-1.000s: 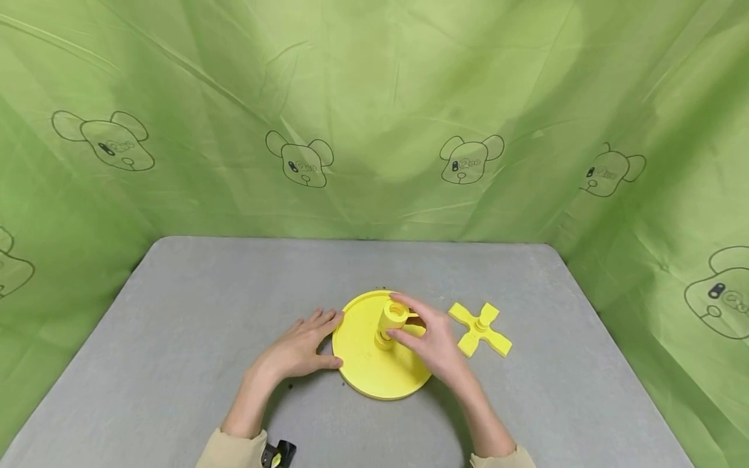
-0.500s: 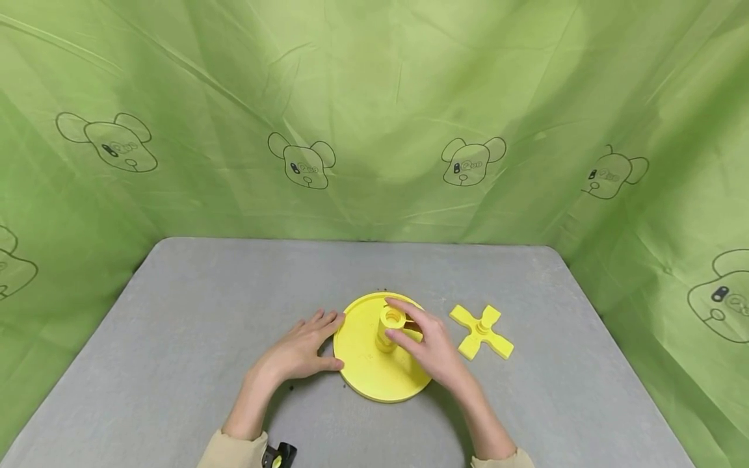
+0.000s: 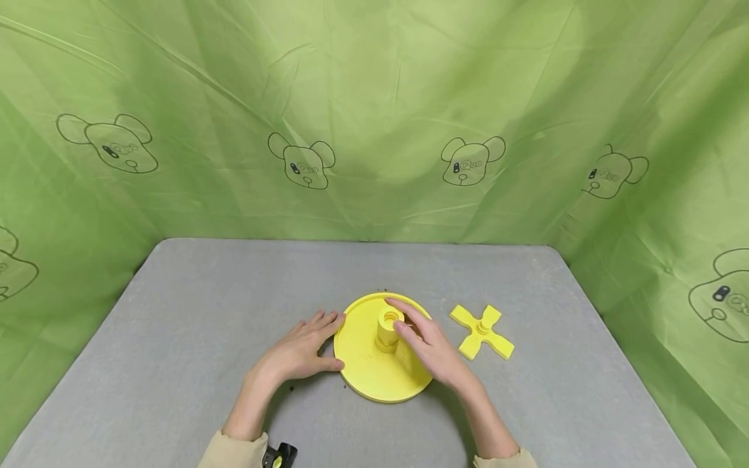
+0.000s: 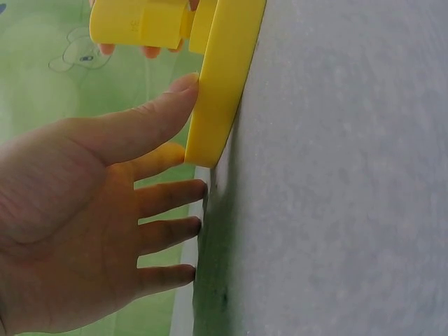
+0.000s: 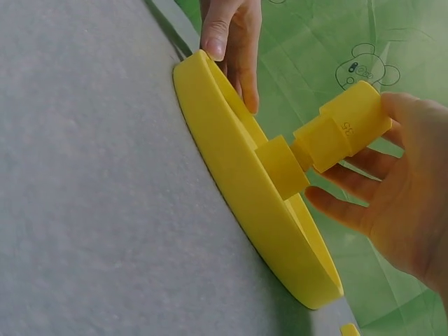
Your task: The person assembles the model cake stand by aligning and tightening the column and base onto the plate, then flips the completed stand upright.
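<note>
Left hand [image 3: 295,354]: fingers spread out and nearly straight, thumb and index touching the rim of the yellow disc, the others reaching down to the surface just beside it.
Right hand [image 3: 432,348]: fingers and thumb bent round the yellow cylinder, thumb up by its top end (how tight that hold is, honestly can't tell).
Yellow cylinder [image 3: 387,331]: standing upright near the middle of the disc, hollow end up; close up it's got a narrower neck [image 5: 301,153] under it, then a stubby base [image 5: 280,168] on the disc.
Yellow disc [image 3: 374,380]: lying flat, raised lip, between both hands.
Cross piece [image 3: 482,329]: four yellow arms plus a short peg sticking up in the centre, lying to the right of the disc, apart from it.
Surface [image 3: 234,286]: plain grey.
Backdrop [image 3: 374,71]: green cloth with cartoon animal heads.
</note>
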`<state>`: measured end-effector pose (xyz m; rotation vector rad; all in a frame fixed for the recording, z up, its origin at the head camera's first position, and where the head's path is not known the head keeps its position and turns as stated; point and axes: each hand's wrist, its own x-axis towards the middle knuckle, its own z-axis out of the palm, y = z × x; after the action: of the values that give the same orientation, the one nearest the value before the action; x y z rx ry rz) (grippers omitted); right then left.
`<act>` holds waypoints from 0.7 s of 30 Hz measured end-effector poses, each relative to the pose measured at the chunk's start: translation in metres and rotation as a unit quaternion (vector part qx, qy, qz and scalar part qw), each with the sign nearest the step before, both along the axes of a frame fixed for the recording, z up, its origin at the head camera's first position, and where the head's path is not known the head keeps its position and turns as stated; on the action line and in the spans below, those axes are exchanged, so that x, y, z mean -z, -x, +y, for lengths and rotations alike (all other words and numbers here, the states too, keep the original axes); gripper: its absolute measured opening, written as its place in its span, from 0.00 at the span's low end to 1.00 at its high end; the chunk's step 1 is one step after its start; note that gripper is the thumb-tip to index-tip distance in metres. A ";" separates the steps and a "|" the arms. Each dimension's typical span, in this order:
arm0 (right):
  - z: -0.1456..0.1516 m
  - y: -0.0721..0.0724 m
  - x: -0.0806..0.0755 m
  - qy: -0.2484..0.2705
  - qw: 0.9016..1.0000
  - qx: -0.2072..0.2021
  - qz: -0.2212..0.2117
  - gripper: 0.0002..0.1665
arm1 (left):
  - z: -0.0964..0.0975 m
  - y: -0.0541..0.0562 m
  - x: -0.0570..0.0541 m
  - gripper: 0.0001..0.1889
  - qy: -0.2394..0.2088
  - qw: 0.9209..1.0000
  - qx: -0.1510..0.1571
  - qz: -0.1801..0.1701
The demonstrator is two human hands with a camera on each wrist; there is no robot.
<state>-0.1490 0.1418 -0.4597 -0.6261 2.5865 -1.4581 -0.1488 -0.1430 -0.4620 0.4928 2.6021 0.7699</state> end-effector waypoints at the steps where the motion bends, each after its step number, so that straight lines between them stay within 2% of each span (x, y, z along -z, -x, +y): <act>1: 0.000 0.000 0.000 0.002 1.000 0.000 -0.001 0.27 | 0.000 0.000 0.000 0.46 0.000 1.000 0.001 0.000; 14: 0.000 0.002 0.001 0.010 1.000 0.019 0.010 0.28 | 0.000 -0.001 -0.002 0.46 -0.006 1.000 0.002 0.002; 21: 0.000 0.002 0.004 -0.021 0.999 0.034 0.035 0.32 | -0.001 -0.001 -0.002 0.46 -0.008 1.000 0.003 0.001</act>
<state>-0.1513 0.1422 -0.4636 -0.6002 2.7090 -1.4213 -0.1475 -0.1440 -0.4603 0.5054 2.5964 0.7901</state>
